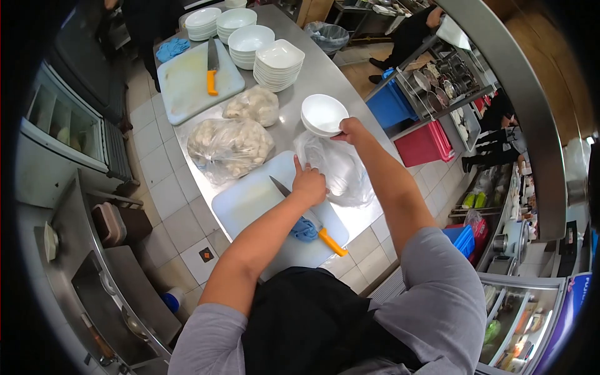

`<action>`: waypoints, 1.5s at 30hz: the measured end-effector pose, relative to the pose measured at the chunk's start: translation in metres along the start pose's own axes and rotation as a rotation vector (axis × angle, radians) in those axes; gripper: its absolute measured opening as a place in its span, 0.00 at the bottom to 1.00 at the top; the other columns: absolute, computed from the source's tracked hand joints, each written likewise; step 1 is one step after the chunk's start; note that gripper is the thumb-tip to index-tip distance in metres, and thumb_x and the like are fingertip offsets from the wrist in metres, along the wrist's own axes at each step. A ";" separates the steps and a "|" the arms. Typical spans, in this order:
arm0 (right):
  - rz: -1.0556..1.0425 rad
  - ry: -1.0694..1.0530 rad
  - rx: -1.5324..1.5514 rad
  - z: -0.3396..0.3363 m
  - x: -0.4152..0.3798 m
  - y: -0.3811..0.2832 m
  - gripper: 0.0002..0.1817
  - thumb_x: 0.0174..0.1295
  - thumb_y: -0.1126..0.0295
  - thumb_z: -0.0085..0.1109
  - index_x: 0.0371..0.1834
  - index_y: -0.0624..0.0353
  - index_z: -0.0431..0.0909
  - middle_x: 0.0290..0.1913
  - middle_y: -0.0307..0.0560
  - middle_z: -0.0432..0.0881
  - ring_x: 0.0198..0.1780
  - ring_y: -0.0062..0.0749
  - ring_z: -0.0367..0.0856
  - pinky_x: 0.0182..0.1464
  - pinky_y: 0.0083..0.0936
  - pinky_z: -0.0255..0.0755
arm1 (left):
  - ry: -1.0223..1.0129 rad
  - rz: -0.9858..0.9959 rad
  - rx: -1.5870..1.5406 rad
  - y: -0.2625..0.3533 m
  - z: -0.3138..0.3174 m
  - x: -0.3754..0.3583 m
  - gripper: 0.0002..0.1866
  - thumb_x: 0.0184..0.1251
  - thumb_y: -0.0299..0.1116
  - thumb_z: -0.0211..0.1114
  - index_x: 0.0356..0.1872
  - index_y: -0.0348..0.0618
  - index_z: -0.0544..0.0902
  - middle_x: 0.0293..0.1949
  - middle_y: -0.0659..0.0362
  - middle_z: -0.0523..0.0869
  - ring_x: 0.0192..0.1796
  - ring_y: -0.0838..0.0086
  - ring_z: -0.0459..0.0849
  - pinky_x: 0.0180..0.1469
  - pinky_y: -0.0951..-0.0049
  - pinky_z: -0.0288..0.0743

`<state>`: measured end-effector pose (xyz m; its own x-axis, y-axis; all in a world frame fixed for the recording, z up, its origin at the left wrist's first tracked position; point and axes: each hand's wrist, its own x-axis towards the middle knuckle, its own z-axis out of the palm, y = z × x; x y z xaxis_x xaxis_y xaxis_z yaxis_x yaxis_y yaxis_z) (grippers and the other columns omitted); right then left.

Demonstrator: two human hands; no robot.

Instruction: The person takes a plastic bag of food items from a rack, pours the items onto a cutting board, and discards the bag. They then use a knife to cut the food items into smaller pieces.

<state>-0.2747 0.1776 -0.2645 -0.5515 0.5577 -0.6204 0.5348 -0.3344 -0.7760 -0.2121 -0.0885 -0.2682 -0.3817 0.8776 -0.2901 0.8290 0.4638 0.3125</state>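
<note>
My right hand grips the near rim of a white bowl, which looks like part of a small stack. Below the bowl lies a clear plastic bag, crumpled over the steel table. My left hand rests at the bag's left edge with its fingers apart, over a white cutting board. On that board, a knife with an orange handle and a blue cloth lie under and beside my left wrist; part of the blade is hidden.
Two clear bags of pale, lumpy food sit left of the bowl. Beyond is another cutting board with an orange-handled knife. Stacked white bowls and squarish dishes line the back. A person stands far right.
</note>
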 end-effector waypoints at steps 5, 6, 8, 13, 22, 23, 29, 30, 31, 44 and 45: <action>0.045 -0.016 0.206 -0.005 0.009 0.023 0.23 0.79 0.79 0.57 0.74 0.78 0.71 0.63 0.69 0.86 0.61 0.67 0.91 0.57 0.58 0.94 | -0.052 0.003 0.049 0.010 -0.001 -0.003 0.31 0.82 0.55 0.66 0.72 0.41 0.88 0.73 0.45 0.85 0.87 0.45 0.69 0.87 0.15 0.29; -0.063 0.049 -0.064 -0.008 -0.001 0.014 0.24 0.78 0.75 0.62 0.73 0.74 0.74 0.60 0.67 0.88 0.58 0.64 0.92 0.53 0.53 0.92 | -0.010 0.015 0.042 0.009 0.004 0.000 0.32 0.83 0.55 0.66 0.73 0.41 0.86 0.75 0.46 0.83 0.88 0.45 0.67 0.87 0.16 0.32; -0.135 0.132 -0.340 -0.027 -0.037 0.020 0.24 0.77 0.71 0.68 0.72 0.70 0.77 0.56 0.64 0.90 0.54 0.62 0.92 0.50 0.48 0.90 | 0.008 0.049 0.017 0.011 0.018 -0.003 0.33 0.83 0.56 0.66 0.75 0.42 0.84 0.76 0.46 0.82 0.88 0.46 0.66 0.87 0.16 0.34; -0.738 0.026 -1.542 -0.068 -0.174 0.073 0.26 0.63 0.64 0.77 0.65 0.57 0.87 0.70 0.60 0.85 0.71 0.59 0.84 0.74 0.62 0.73 | -0.007 0.151 0.085 0.017 0.000 -0.017 0.33 0.82 0.59 0.66 0.75 0.46 0.84 0.77 0.47 0.81 0.89 0.47 0.65 0.86 0.14 0.38; -1.124 0.235 -1.156 -0.046 -0.249 0.164 0.36 0.62 0.68 0.76 0.76 0.55 0.78 0.77 0.61 0.76 0.79 0.62 0.72 0.78 0.62 0.65 | 0.505 0.163 -0.102 0.043 0.018 -0.076 0.31 0.75 0.47 0.73 0.75 0.46 0.83 0.72 0.46 0.83 0.83 0.47 0.73 0.85 0.21 0.48; -1.126 0.182 -1.025 -0.040 -0.264 0.184 0.36 0.61 0.69 0.76 0.75 0.59 0.78 0.72 0.62 0.80 0.73 0.63 0.76 0.75 0.56 0.69 | 0.509 0.158 -0.079 0.035 0.017 -0.090 0.31 0.75 0.47 0.73 0.75 0.46 0.83 0.72 0.46 0.83 0.83 0.47 0.73 0.85 0.21 0.48; -0.810 0.128 -0.898 -0.021 -0.311 0.293 0.43 0.64 0.66 0.80 0.80 0.70 0.69 0.65 0.68 0.80 0.68 0.66 0.78 0.73 0.54 0.73 | 1.108 -0.553 -0.240 -0.119 -0.016 -0.137 0.40 0.70 0.40 0.78 0.80 0.41 0.74 0.75 0.40 0.76 0.78 0.40 0.72 0.80 0.36 0.62; -0.733 0.165 -0.950 -0.019 -0.314 0.300 0.43 0.64 0.68 0.80 0.80 0.70 0.69 0.65 0.68 0.80 0.67 0.66 0.78 0.73 0.54 0.73 | 1.112 -0.552 -0.234 -0.138 -0.022 -0.143 0.40 0.70 0.40 0.78 0.80 0.41 0.74 0.75 0.40 0.76 0.78 0.40 0.72 0.80 0.36 0.62; -0.729 0.145 -0.984 -0.018 -0.316 0.299 0.40 0.65 0.73 0.75 0.80 0.70 0.68 0.66 0.67 0.80 0.68 0.67 0.77 0.74 0.53 0.73 | 1.058 -0.651 -0.288 -0.157 -0.023 -0.144 0.41 0.70 0.39 0.78 0.81 0.41 0.73 0.74 0.41 0.76 0.77 0.41 0.73 0.79 0.38 0.65; -0.609 0.318 -0.467 -0.025 -0.344 0.277 0.18 0.76 0.71 0.61 0.65 0.63 0.79 0.49 0.64 0.91 0.48 0.55 0.92 0.53 0.44 0.84 | 1.018 -0.729 -0.812 -0.223 -0.023 -0.067 0.12 0.77 0.34 0.72 0.48 0.33 0.86 0.47 0.39 0.92 0.56 0.44 0.91 0.65 0.49 0.82; -0.614 0.314 -0.447 -0.026 -0.344 0.278 0.16 0.77 0.71 0.62 0.65 0.63 0.79 0.45 0.57 0.91 0.45 0.45 0.91 0.51 0.39 0.83 | 1.013 -0.735 -0.824 -0.223 -0.027 -0.052 0.12 0.77 0.34 0.72 0.48 0.33 0.86 0.47 0.39 0.92 0.56 0.44 0.91 0.65 0.49 0.82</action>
<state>0.0806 -0.0874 -0.2632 -0.6595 0.7516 0.0127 0.4368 0.3968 -0.8073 -0.3878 -0.2344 -0.2978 -0.9994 -0.0258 0.0209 0.0067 0.4605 0.8876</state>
